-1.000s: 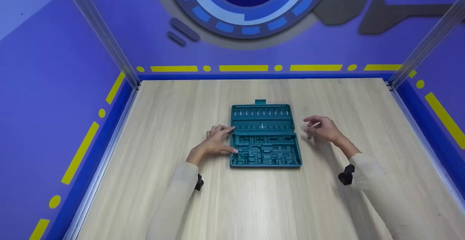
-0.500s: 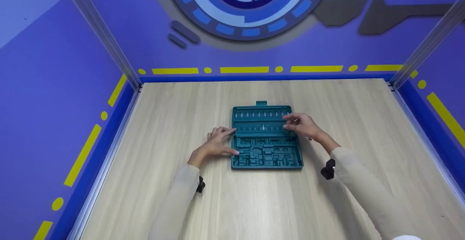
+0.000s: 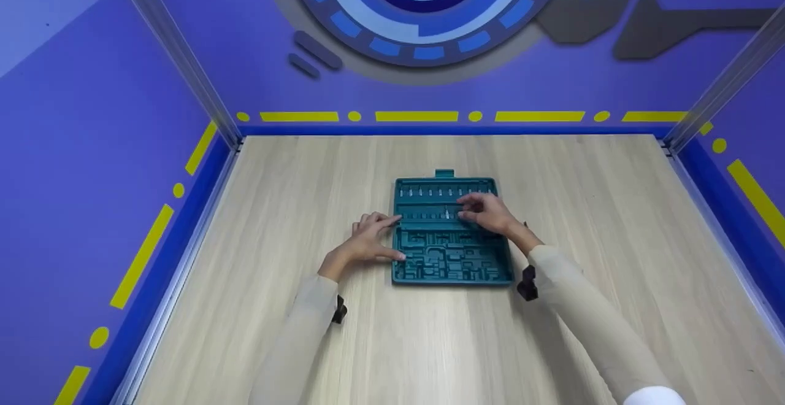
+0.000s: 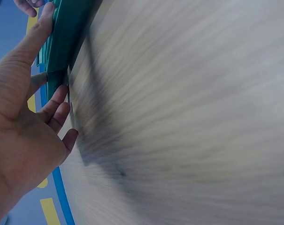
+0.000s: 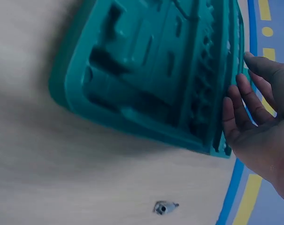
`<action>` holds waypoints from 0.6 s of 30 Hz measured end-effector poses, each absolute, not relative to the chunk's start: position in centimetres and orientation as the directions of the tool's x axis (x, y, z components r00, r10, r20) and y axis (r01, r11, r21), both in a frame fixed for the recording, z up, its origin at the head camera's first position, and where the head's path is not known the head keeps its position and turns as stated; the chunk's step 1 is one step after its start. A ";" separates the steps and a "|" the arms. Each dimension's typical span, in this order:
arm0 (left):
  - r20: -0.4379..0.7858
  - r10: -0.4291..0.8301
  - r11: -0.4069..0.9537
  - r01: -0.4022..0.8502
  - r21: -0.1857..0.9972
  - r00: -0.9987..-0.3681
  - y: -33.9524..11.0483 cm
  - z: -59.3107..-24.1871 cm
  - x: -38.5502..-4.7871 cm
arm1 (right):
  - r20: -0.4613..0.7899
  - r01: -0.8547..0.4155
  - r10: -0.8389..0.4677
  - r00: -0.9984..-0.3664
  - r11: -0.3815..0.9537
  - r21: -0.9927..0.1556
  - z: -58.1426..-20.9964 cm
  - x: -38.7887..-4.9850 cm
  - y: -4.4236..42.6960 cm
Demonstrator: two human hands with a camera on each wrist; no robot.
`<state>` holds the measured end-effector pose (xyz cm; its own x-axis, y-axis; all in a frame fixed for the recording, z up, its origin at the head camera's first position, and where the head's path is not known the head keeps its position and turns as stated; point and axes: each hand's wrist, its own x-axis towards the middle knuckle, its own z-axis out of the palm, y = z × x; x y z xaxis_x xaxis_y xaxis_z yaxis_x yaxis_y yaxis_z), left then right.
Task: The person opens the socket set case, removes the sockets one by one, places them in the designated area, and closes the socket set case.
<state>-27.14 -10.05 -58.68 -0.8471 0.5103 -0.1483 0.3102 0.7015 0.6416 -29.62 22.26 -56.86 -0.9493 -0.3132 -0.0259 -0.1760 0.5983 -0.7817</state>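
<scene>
Nearest the viewer, two beige sleeves are cut off by the lower edge of the head view, and a white patch is cropped beside the right one. A teal case, taken as landmark, is laid unfolded and flat on the pale wood-grained desk. At its left edge, both halves are touched by the left hand; the fingers are spread, thumb on the near half, with no grip closed. On the desk right of the case, a small metal part is seen in the right wrist view; its shape is poorly resolved. Over the far half, right side, the right hand is held with fingers loosely bent and a gap between thumb and index; nothing is seen held. Just left of those fingertips, a bit is stood in the far half. Beyond it is a row of bits, its right end partly covered. Broad desk is left on both sides of the case and a narrower strip behind its latch. Farther back, the desk is bounded by purple-blue walls with yellow dashes.
</scene>
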 end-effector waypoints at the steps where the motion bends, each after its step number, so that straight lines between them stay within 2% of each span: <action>1: -0.146 0.510 0.701 0.311 0.641 -0.848 -10.1 -58.6 -27.1 | -0.025 -0.176 -0.308 -0.951 0.606 -0.776 -57.0 -29.7 22.0; 7: -0.136 0.501 0.698 0.307 0.647 -0.855 -10.2 -58.6 -27.0 | -0.024 -0.171 -0.277 -0.960 0.655 -0.736 -57.8 -29.8 20.4; 18: -0.131 0.495 0.695 0.301 0.653 -0.859 -10.1 -58.9 -27.1 | -0.019 -0.217 -0.281 -0.960 0.782 -0.583 -57.6 -29.8 19.3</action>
<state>-27.08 -10.11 -58.93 -0.8590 0.4949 -0.1313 0.3008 0.6953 0.6527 -29.79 19.26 -57.62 -0.9597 -0.2805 -0.0185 -0.2175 0.7825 -0.5835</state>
